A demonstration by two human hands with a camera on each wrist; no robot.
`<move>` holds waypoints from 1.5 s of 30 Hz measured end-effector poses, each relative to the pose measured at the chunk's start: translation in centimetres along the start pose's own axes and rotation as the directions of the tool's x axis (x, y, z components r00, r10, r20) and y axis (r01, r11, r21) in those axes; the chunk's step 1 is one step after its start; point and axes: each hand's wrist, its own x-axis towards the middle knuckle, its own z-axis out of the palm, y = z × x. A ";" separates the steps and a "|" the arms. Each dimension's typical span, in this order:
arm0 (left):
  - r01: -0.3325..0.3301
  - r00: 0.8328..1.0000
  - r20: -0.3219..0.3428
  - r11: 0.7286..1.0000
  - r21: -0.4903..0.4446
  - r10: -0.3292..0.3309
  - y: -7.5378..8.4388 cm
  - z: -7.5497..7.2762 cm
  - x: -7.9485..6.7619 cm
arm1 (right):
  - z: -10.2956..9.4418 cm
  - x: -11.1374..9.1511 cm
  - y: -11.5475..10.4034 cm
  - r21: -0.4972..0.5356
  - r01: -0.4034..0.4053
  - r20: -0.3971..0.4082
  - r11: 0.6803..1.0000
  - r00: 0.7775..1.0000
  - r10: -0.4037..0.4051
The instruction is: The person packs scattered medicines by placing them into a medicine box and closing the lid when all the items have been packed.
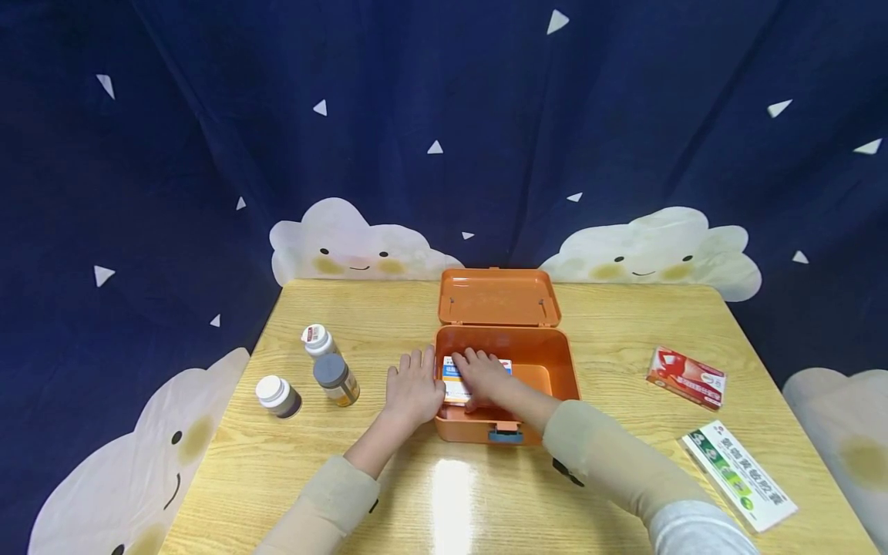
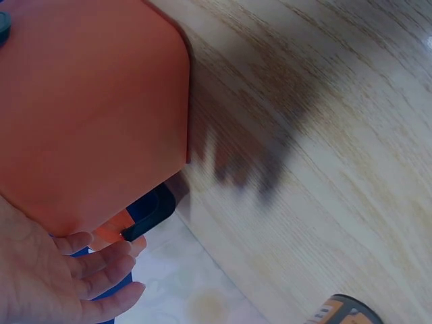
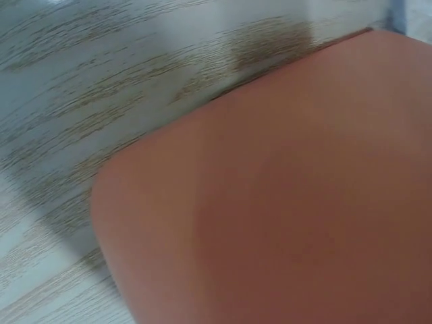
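Head view: orange hinged-lid case (image 1: 461, 430) is sitting on the wooden table (image 1: 624, 331), lid (image 1: 496, 297) hanging open at the back, latch (image 1: 506, 435) facing the person. Blue-and-white carton (image 1: 453, 384) is lying inside, left half of the case. Right hand (image 1: 486, 378) is reaching over the front wall, fingers toward the carton's far edge, thumb near its near edge; can't tell if it's pinching or just resting on it. Left hand (image 1: 415, 389) is steadying the left wall from outside, I'd judge: fingers fairly straight, thumb at the rim, gripping nothing I can see. Red carton (image 1: 687, 378) and white-and-green capsule carton (image 1: 739, 475) are lying on the right; two white-capped bottles (image 1: 319, 341) (image 1: 278, 395) and a grey-capped bottle (image 1: 337, 380) are standing on the left.

My read: step in hand is seating the carton in the case. Next move calls for letting go once it's flat against the left side, leaving the right half for others.

Left wrist view: left fingers are showing loosely bent, slightly spread, beside the case's outer wall. Dark loop (image 2: 152, 216) is showing just past them; can't tell its function.

Right wrist view: only case wall and tabletop are showing; fingers out of frame.
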 end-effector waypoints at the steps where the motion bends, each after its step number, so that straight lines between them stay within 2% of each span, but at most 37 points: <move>1: -0.001 1.000 0.001 1.000 0.002 0.001 0.0 0.0 0.0 | 0.1 0.1 0.0 0.004 0.003 -0.003 1.000 1.000 -0.003; 4: -0.002 1.000 -0.002 1.000 -0.001 0.002 0.0 0.0 0.0 | 0.4 0.2 0.1 0.021 0.000 0.004 1.000 1.000 0.000; 6: -0.002 1.000 -0.005 1.000 -0.003 0.002 0.0 0.0 0.0 | 1.2 0.6 0.5 0.023 0.016 -0.019 1.000 1.000 -0.016; 11: -0.002 1.000 -0.010 1.000 -0.003 0.002 0.1 0.1 0.0 | 1.1 0.4 0.4 0.024 0.016 -0.010 1.000 1.000 -0.016; 12: -0.002 1.000 -0.010 1.000 -0.003 0.001 0.0 0.1 0.0 | 0.3 -0.1 0.0 0.028 0.002 0.012 1.000 1.000 -0.003; 29: 0.004 1.000 -0.022 1.000 -0.017 -0.005 0.0 0.2 0.0 | 0.1 -0.3 -0.3 -0.136 0.015 0.011 0.991 1.000 -0.014; 45: 0.001 1.000 -0.021 1.000 -0.013 -0.001 0.0 0.2 -0.1 | 0.5 0.2 0.1 -0.127 0.017 0.012 0.992 1.000 -0.016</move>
